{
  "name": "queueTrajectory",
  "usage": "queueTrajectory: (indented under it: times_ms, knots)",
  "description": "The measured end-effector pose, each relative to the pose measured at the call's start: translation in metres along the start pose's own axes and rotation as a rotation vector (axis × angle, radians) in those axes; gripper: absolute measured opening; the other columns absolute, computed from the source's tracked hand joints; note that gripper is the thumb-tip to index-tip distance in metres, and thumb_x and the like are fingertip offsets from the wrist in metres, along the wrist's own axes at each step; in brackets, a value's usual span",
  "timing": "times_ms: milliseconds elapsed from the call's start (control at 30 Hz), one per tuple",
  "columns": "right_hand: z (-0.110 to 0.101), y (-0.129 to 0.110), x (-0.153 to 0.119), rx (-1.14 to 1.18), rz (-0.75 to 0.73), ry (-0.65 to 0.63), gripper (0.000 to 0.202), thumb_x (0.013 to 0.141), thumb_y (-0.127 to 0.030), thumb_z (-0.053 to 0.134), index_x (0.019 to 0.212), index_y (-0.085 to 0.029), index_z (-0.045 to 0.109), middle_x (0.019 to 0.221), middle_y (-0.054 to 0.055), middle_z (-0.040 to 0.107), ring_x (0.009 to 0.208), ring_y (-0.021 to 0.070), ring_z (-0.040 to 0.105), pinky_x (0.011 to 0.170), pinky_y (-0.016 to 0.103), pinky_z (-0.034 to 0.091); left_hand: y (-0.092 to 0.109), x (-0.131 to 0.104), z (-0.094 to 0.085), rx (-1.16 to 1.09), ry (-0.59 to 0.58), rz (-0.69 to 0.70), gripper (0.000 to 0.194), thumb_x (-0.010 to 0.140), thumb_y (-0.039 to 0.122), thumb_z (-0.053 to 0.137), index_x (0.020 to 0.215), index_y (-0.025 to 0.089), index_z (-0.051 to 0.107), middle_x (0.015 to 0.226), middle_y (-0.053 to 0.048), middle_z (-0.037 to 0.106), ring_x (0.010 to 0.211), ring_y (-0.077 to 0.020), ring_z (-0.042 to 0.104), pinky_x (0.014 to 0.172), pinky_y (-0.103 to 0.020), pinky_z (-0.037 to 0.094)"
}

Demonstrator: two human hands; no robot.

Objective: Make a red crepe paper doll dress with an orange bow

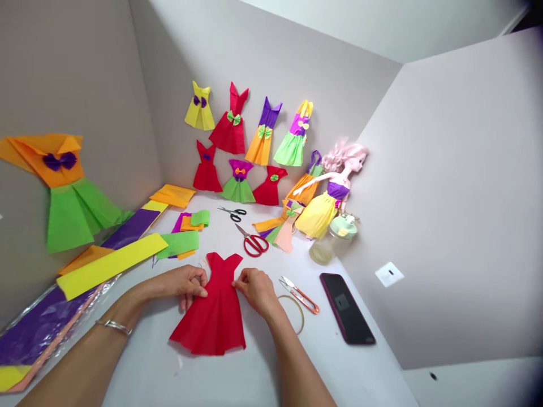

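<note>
A red paper dress with a pleated skirt and a V-shaped neckline lies on the white table in front of me. My left hand is closed at the left side of its waist, thumb and fingers on the paper edge. On the opposite side, my right hand pinches the waist edge between thumb and forefinger. Red-handled scissors and black-handled scissors rest beyond the dress. Thread snips and a tape ring lie right of my right hand.
A phone lies near the table's right edge. Left are coloured paper strips and folded paper pieces. A doll stands at the back right beside a jar. Several paper dresses hang on the walls.
</note>
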State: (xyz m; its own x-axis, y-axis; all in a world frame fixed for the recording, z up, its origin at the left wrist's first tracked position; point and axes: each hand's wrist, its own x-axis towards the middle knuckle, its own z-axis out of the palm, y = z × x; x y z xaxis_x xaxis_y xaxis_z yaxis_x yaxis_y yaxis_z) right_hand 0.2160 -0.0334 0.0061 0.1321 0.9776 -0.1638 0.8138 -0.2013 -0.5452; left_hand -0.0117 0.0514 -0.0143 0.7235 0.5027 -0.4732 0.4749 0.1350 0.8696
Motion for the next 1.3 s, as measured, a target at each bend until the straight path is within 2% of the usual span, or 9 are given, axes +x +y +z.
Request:
queueTrajectory:
  times_ms: [67, 167, 267, 333, 500, 700, 933, 1067, 1300]
  knots:
    - [-0.001, -0.002, -0.003, -0.007, -0.05, 0.017, 0.01, 0.086, -0.029, 0.065, 0.08, -0.02, 0.067, 0.073, 0.0, 0.068, 0.064, 0.0127, 0.056, 0.059, 0.023, 0.03, -0.001, -0.003, -0.003, 0.026, -0.015, -0.021, 0.036, 0.072, 0.05, 0.069, 0.079, 0.021, 0.048, 0.053, 0.002, 0.064, 0.038, -0.0158, 0.056, 0.04, -0.023, 0.037]
    - [0.001, -0.007, -0.007, -0.015, -0.149, 0.006, 0.004, 0.086, -0.025, 0.064, 0.082, -0.022, 0.065, 0.077, -0.001, 0.068, 0.069, 0.0124, 0.057, 0.061, 0.022, 0.03, 0.0, -0.006, -0.008, 0.127, 0.063, 0.029, 0.035, 0.076, 0.053, 0.062, 0.075, 0.021, 0.048, 0.051, 0.001, 0.062, 0.035, -0.0144, 0.051, 0.038, -0.022, 0.032]
    - [0.006, -0.01, -0.01, -0.044, -0.206, -0.036, 0.005, 0.081, -0.019, 0.067, 0.078, -0.022, 0.064, 0.074, -0.002, 0.067, 0.067, 0.0128, 0.055, 0.06, 0.023, 0.029, 0.004, -0.006, -0.007, 0.18, 0.174, 0.149, 0.028, 0.078, 0.047, 0.062, 0.074, 0.021, 0.051, 0.051, 0.004, 0.055, 0.041, -0.0122, 0.045, 0.043, -0.022, 0.029]
    - [0.008, -0.01, -0.01, -0.062, -0.215, -0.045, 0.007, 0.082, -0.017, 0.065, 0.078, -0.023, 0.064, 0.074, -0.002, 0.066, 0.067, 0.013, 0.055, 0.06, 0.023, 0.028, 0.007, -0.004, 0.0, 0.183, 0.186, 0.212, 0.021, 0.077, 0.041, 0.063, 0.077, 0.02, 0.056, 0.06, 0.003, 0.057, 0.052, -0.0131, 0.048, 0.05, -0.023, 0.033]
    - [0.006, -0.009, -0.008, -0.091, -0.2, -0.066, 0.006, 0.082, -0.018, 0.065, 0.078, -0.023, 0.063, 0.073, -0.002, 0.066, 0.065, 0.0129, 0.054, 0.059, 0.024, 0.027, 0.01, 0.004, 0.016, 0.25, 0.145, 0.252, 0.011, 0.065, 0.028, 0.067, 0.071, 0.019, 0.064, 0.064, 0.002, 0.056, 0.062, -0.0161, 0.049, 0.056, -0.024, 0.034]
    - [0.005, -0.008, -0.008, -0.136, -0.165, -0.071, 0.008, 0.086, -0.023, 0.062, 0.079, -0.022, 0.063, 0.075, 0.0, 0.067, 0.066, 0.0139, 0.057, 0.058, 0.025, 0.026, 0.006, 0.005, 0.01, 0.293, 0.289, 0.266, 0.013, 0.074, 0.032, 0.061, 0.074, 0.019, 0.062, 0.068, 0.002, 0.054, 0.064, -0.0163, 0.047, 0.058, -0.024, 0.033]
    - [0.003, -0.009, -0.008, -0.195, -0.069, -0.025, 0.013, 0.089, -0.034, 0.062, 0.091, -0.022, 0.063, 0.084, 0.006, 0.071, 0.075, 0.0211, 0.063, 0.06, 0.027, 0.028, 0.003, 0.005, 0.01, 0.337, 0.398, 0.272, 0.014, 0.07, 0.032, 0.066, 0.076, 0.021, 0.06, 0.076, 0.001, 0.06, 0.072, -0.0185, 0.053, 0.064, -0.026, 0.037]
    - [0.004, -0.008, -0.007, -0.182, -0.052, -0.017, 0.016, 0.086, -0.035, 0.067, 0.095, -0.022, 0.063, 0.088, 0.006, 0.072, 0.078, 0.0218, 0.064, 0.062, 0.027, 0.03, 0.002, 0.006, 0.014, 0.364, 0.412, 0.278, 0.017, 0.068, 0.031, 0.069, 0.079, 0.022, 0.059, 0.08, 0.002, 0.06, 0.075, -0.019, 0.055, 0.068, -0.026, 0.038]
    - [0.006, -0.001, -0.001, -0.123, -0.035, -0.021, 0.006, 0.086, -0.027, 0.064, 0.086, -0.022, 0.065, 0.082, 0.003, 0.072, 0.073, 0.0168, 0.063, 0.061, 0.024, 0.031, 0.004, 0.006, 0.018, 0.366, 0.395, 0.293, 0.011, 0.07, 0.029, 0.067, 0.074, 0.021, 0.061, 0.078, 0.001, 0.061, 0.072, -0.0186, 0.054, 0.066, -0.026, 0.038]
